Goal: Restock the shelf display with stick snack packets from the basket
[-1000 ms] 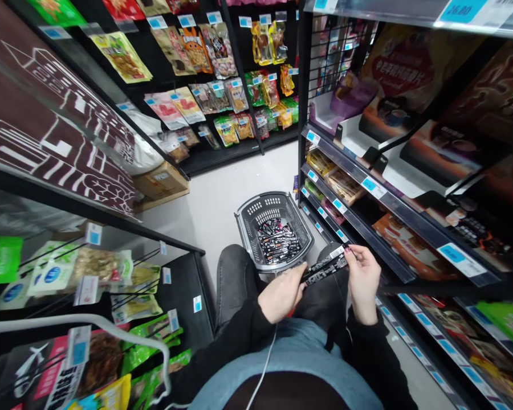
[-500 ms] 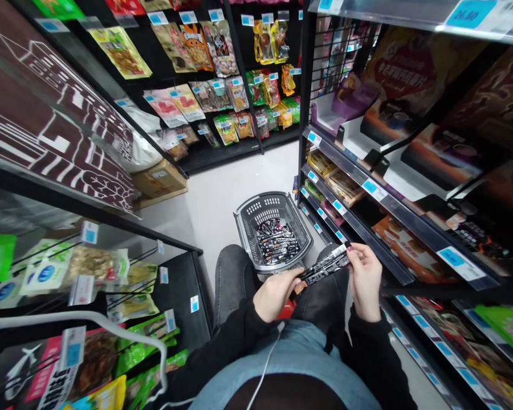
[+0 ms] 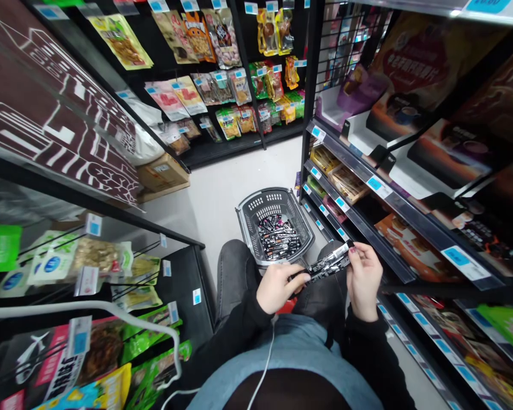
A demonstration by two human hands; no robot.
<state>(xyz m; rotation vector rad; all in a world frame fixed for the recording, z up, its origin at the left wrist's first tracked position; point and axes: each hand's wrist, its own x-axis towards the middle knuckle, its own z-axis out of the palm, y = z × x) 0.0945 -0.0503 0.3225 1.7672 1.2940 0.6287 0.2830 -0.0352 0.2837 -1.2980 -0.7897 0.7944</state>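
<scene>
I crouch in a shop aisle with both hands in front of my knees. Between them I hold a bundle of long black stick packets (image 3: 328, 263). My left hand (image 3: 277, 286) is closed round its near end. My right hand (image 3: 363, 278) pinches its far end with the fingertips. Just beyond the hands a grey plastic basket (image 3: 249, 212) stands on the floor, holding several more black stick packets (image 3: 279, 237).
Black shelves (image 3: 370, 236) with blue price tags and boxed goods rise on my right. Hanging snack bags (image 3: 94, 259) fill the rack on my left and the back wall. A cardboard box (image 3: 162, 173) lies on the pale floor at left. A white cable (image 3: 263, 364) runs down my lap.
The view has shifted slightly downward. Both hands stay closed on the packet bundle, which has tilted and edged a little to the right.
</scene>
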